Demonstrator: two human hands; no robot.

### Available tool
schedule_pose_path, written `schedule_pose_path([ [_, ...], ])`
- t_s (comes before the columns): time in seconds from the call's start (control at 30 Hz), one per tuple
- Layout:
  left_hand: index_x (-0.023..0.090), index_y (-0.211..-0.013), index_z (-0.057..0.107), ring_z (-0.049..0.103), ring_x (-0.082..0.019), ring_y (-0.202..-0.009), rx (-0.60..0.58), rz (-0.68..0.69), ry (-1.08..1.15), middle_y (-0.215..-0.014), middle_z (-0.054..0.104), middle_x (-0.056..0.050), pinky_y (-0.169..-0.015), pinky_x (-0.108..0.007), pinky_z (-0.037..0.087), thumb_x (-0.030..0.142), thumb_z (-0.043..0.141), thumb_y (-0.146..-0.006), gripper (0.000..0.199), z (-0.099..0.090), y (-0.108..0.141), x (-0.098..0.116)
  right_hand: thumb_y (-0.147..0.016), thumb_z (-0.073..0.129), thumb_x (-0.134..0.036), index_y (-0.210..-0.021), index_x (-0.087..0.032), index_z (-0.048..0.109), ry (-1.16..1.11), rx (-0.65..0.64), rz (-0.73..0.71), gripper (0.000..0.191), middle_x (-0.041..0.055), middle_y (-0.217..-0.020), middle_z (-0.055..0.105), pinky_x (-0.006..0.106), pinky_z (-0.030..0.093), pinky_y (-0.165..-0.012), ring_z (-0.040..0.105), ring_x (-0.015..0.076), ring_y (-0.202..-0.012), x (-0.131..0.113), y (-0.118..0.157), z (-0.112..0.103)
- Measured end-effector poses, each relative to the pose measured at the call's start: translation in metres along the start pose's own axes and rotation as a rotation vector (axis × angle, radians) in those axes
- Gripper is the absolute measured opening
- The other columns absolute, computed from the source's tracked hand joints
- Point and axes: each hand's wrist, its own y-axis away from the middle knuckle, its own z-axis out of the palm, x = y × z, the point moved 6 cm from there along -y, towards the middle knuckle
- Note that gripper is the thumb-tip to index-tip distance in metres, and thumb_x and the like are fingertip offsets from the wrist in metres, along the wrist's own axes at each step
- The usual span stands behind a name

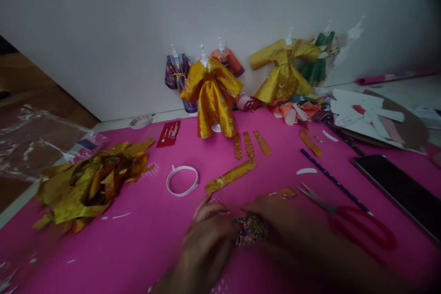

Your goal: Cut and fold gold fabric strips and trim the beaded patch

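Near the front of the pink mat, a small, dark multicoloured patterned piece (252, 229) lies between my two hands; its kind cannot be made out. My left hand (208, 236) is closed on its left side with bent fingers. From the right, my right hand (280, 220) closes on its upper right edge. A gold brocade strip (230, 176) lies just beyond my left fingertips. Past my right fingers is a small gold scrap (287, 192), and beside that hand rest red-handled scissors (334, 210), their blades slightly apart.
Doll stands in gold dresses (215, 101) and other robes line the wall. Crumpled gold fabric (89, 183) is heaped left. A white ring (182, 181), red card (168, 134), short gold strips (248, 145), dark blue pencil (334, 180) and phone (396, 188) lie on the pink mat (138, 248).
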Motion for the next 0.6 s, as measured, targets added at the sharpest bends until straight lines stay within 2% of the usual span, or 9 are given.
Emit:
schedule_pose_path([
  [0.13, 0.021, -0.099, 0.063, 0.069, -0.017, -0.085, 0.016, -0.008, 0.034, -0.084, 0.073, -0.001, -0.094, -0.036, 0.055, 0.006, 0.062, -0.091, 0.018, -0.0010, -0.0021, -0.0005, -0.085, 0.065, -0.023, -0.128, -0.033, 0.050, -0.039, 0.005, 0.021, 0.047, 0.0021, -0.112, 0.071, 0.041, 0.056, -0.087, 0.069, 0.0254, -0.099, -0.0023, -0.0012, -0.0005],
  [0.23, 0.024, -0.100, 0.065, 0.070, -0.020, -0.095, 0.000, -0.042, 0.014, -0.085, 0.076, 0.000, -0.094, -0.039, 0.057, 0.010, 0.064, -0.093, 0.016, -0.0019, 0.0005, -0.0038, -0.086, 0.064, -0.023, -0.127, -0.034, 0.049, -0.062, 0.009, 0.026, 0.045, 0.0020, -0.110, 0.071, 0.040, 0.056, -0.087, 0.069, 0.0248, -0.098, -0.0057, -0.0018, -0.0015],
  [0.37, 0.026, -0.111, 0.066, 0.069, -0.022, -0.105, -0.019, -0.083, 0.007, -0.096, 0.079, -0.002, -0.096, -0.043, 0.057, 0.006, 0.058, -0.092, 0.029, -0.0023, 0.0054, -0.0069, -0.085, 0.066, -0.024, -0.130, -0.038, 0.047, -0.062, 0.023, 0.020, 0.050, -0.0005, -0.109, 0.071, 0.038, 0.056, -0.085, 0.070, 0.0242, -0.096, -0.0071, -0.0022, -0.0036],
  [0.47, 0.026, -0.115, 0.065, 0.069, -0.021, -0.105, -0.012, -0.105, 0.045, -0.100, 0.079, -0.003, -0.094, -0.041, 0.058, 0.004, 0.057, -0.091, 0.033, -0.0016, 0.0050, -0.0072, -0.085, 0.064, -0.021, -0.134, -0.039, 0.046, -0.066, 0.013, 0.020, 0.055, -0.0012, -0.113, 0.070, 0.037, 0.056, -0.087, 0.069, 0.0233, -0.100, -0.0054, -0.0017, -0.0044],
  [0.6, 0.024, -0.109, 0.066, 0.068, -0.019, -0.097, 0.026, -0.123, 0.084, -0.094, 0.076, -0.004, -0.083, -0.032, 0.060, 0.005, 0.059, -0.090, 0.028, -0.0008, 0.0017, -0.0071, -0.086, 0.064, -0.024, -0.133, -0.039, 0.048, -0.079, -0.013, 0.024, 0.052, -0.0005, -0.114, 0.071, 0.038, 0.057, -0.088, 0.069, 0.0238, -0.101, -0.0034, -0.0013, -0.0032],
])
